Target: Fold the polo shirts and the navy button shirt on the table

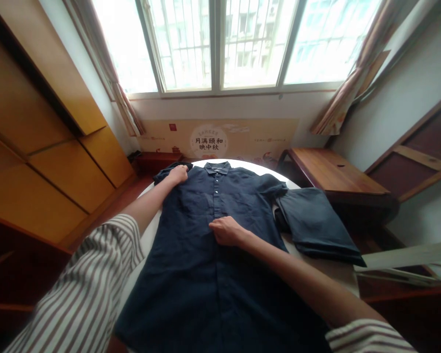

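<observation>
A dark navy short-sleeved shirt lies spread front side up, its collar at the far end and small pale buttons down the middle. My left hand is closed on the shirt near its left shoulder and sleeve, where dark cloth bunches. My right hand is closed at the button placket, about mid-chest, with its fingers pinched on the fabric; the fingertips are partly hidden. A folded dark garment, probably trousers, lies to the right of the shirt, close to its right sleeve.
The shirt lies on a round white table. A wooden-topped stand is at the right, with a folded wooden chair against the wall. Yellow wooden cabinets line the left. A barred window and a printed banner are ahead.
</observation>
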The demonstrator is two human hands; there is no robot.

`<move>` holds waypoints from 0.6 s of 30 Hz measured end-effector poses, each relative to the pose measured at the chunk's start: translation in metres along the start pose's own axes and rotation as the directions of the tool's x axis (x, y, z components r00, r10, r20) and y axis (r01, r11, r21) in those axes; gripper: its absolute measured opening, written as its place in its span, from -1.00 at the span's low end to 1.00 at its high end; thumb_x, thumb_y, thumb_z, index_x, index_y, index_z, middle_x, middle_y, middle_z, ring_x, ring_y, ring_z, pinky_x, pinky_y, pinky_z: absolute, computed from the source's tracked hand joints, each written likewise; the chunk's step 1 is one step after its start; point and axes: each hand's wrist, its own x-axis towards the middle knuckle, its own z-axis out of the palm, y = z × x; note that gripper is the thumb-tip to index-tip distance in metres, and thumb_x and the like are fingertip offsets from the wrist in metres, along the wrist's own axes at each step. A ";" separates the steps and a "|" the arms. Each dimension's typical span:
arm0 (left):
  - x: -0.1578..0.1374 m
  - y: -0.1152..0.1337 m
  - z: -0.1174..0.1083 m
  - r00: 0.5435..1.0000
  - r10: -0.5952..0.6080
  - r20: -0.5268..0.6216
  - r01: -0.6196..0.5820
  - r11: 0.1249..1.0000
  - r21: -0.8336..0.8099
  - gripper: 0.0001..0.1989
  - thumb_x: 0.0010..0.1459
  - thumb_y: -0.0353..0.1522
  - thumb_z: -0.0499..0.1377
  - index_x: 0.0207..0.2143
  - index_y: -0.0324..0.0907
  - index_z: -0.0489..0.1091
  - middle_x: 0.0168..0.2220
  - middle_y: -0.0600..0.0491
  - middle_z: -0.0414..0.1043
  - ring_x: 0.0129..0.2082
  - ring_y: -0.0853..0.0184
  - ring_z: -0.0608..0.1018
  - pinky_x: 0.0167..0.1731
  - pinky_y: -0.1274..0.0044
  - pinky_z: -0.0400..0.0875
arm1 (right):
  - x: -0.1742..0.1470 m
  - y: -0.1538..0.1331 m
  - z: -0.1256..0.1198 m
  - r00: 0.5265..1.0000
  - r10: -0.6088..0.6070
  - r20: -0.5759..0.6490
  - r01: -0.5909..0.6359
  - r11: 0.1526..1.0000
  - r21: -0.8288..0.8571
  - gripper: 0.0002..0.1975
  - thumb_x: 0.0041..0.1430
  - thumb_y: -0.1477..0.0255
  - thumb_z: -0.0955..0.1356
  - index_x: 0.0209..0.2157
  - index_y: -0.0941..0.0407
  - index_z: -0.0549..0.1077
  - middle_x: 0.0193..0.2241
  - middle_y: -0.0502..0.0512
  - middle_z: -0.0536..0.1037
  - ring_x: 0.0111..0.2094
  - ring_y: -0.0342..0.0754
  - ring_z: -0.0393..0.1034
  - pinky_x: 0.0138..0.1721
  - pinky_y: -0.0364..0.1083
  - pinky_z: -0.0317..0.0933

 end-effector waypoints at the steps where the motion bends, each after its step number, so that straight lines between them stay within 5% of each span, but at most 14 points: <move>1: 0.006 -0.009 0.002 0.999 -0.028 0.017 0.028 1.000 0.013 -0.58 0.18 -0.45 0.07 0.09 -0.31 0.42 0.12 -0.27 0.42 0.14 0.05 0.44 0.14 0.33 0.29 | -0.002 0.001 0.004 1.000 0.007 -0.021 -0.006 1.000 0.007 -0.80 0.22 0.53 0.23 -0.24 0.17 0.48 -0.25 0.22 0.60 -0.28 -0.01 0.50 -0.32 -0.13 0.19; 7: 0.016 -0.054 0.013 0.987 -0.145 0.062 0.138 0.984 0.115 -0.44 0.17 -0.16 0.17 0.15 -0.27 0.35 0.18 -0.37 0.32 0.20 -0.20 0.32 0.15 -0.09 0.04 | -0.006 0.005 0.016 0.996 0.014 -0.088 -0.009 0.998 0.056 -0.81 0.21 0.53 0.24 -0.24 0.16 0.47 -0.25 0.18 0.59 -0.26 -0.03 0.48 -0.30 -0.13 0.17; 18: 0.012 -0.082 -0.016 0.989 -0.119 -0.092 0.130 0.983 0.130 -0.61 0.24 -0.23 0.07 -0.01 -0.21 0.52 0.00 -0.20 0.52 0.01 0.01 0.52 0.03 0.35 0.34 | -0.006 0.006 0.016 0.993 -0.013 -0.121 0.023 0.996 0.084 -0.83 0.20 0.54 0.24 -0.28 0.16 0.47 -0.29 0.17 0.59 -0.32 -0.05 0.46 -0.37 -0.13 0.10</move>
